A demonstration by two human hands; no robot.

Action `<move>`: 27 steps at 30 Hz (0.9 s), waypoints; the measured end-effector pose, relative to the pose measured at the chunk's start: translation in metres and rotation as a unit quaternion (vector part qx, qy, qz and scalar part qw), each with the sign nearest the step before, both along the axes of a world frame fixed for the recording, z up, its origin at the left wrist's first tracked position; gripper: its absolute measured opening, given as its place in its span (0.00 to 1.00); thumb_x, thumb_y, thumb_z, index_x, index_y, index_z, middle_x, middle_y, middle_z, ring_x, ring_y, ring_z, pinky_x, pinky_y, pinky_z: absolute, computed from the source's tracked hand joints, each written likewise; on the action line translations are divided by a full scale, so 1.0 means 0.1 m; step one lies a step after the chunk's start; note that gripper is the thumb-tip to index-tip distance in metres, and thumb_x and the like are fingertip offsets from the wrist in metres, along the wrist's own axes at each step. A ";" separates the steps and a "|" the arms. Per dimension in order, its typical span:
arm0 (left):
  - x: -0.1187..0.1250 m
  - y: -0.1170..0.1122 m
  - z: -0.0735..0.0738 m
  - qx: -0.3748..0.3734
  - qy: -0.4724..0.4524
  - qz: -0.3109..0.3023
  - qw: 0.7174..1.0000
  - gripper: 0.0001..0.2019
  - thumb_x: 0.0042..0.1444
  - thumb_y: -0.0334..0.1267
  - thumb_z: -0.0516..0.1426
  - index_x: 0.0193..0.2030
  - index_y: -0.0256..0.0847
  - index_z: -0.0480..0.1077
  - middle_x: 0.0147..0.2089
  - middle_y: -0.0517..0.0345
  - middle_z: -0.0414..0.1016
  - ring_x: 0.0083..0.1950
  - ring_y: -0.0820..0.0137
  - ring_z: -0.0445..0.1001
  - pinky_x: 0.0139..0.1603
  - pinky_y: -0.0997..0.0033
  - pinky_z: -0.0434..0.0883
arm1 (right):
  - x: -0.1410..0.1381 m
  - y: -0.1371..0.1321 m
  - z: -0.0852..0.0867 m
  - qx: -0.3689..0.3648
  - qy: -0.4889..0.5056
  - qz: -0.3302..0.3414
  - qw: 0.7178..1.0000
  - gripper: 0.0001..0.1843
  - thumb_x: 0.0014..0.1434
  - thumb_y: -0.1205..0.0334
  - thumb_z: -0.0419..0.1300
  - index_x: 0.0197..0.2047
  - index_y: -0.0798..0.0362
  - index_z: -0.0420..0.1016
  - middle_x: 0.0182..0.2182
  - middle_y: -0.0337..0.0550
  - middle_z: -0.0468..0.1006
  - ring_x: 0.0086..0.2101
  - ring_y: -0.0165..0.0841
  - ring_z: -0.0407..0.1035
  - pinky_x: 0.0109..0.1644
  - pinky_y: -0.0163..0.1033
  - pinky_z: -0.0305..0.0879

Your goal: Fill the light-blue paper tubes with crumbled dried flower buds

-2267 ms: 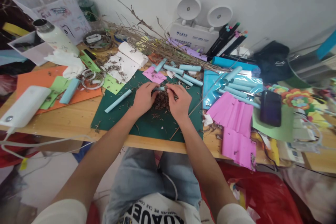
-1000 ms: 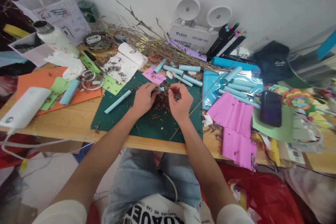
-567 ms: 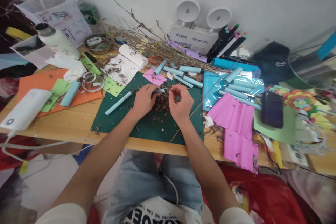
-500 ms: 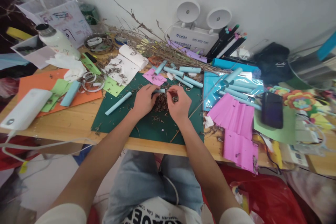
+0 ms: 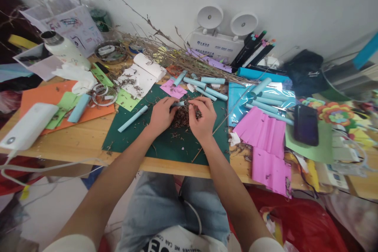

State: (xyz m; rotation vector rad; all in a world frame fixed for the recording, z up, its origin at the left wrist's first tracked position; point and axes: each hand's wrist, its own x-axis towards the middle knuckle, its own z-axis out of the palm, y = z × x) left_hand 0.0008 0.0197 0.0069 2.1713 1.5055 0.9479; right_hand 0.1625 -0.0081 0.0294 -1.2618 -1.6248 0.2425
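Observation:
My left hand [image 5: 163, 115] is closed around a light-blue paper tube [image 5: 178, 104], whose end points toward my other hand. At that end, my right hand [image 5: 203, 117] has its thumb and fingers pinched together; dried plant bits appear to be in them, too small to make out well. Below and between both hands lies a heap of crumbled brown dried leaves [image 5: 181, 120] on the dark green sheet [image 5: 165, 147]. Another blue tube [image 5: 132, 119] rests on the sheet to the left. Several more blue tubes [image 5: 217, 93] lie beyond my hands.
Long dry stalks [image 5: 171, 53] lie along the back, before a white lamp unit [image 5: 217, 45]. Pink crepe paper [image 5: 261, 130] and a dark phone [image 5: 306, 125] are on the right. A white power bank [image 5: 29, 124], a bottle [image 5: 66, 49] and orange paper [image 5: 35, 98] occupy the left.
My right fingers have shifted slightly up toward the tube's open end. My left hand keeps its hold on the tube, almost unmoved. The view has tilted slightly.

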 end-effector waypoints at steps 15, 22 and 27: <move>0.01 0.03 -0.03 -0.010 -0.027 0.016 0.999 0.09 0.60 0.35 0.56 0.47 0.43 0.72 0.47 0.53 0.77 0.48 0.63 0.74 0.51 0.64 0.71 | 0.79 -0.38 0.49 -0.315 -0.228 -0.224 0.894 0.21 0.61 0.47 0.56 0.25 0.53 0.76 0.23 0.50 0.77 0.27 0.42 0.71 0.33 0.43 0.60; 0.01 0.03 -0.04 -0.009 -0.037 0.019 0.999 0.09 0.60 0.36 0.56 0.47 0.43 0.72 0.46 0.53 0.76 0.46 0.64 0.74 0.50 0.64 0.71 | 0.61 -0.68 0.26 -0.357 -0.253 -0.195 0.878 0.19 0.61 0.47 0.55 0.29 0.50 0.77 0.25 0.49 0.80 0.29 0.41 0.74 0.31 0.40 0.58; 0.01 0.03 -0.04 -0.009 -0.042 0.015 0.999 0.08 0.59 0.35 0.56 0.45 0.43 0.72 0.46 0.53 0.77 0.46 0.64 0.74 0.50 0.63 0.71 | 0.45 -0.57 0.14 -0.399 -0.276 -0.155 0.860 0.13 0.59 0.56 0.58 0.26 0.51 0.76 0.23 0.49 0.79 0.26 0.39 0.73 0.30 0.38 0.56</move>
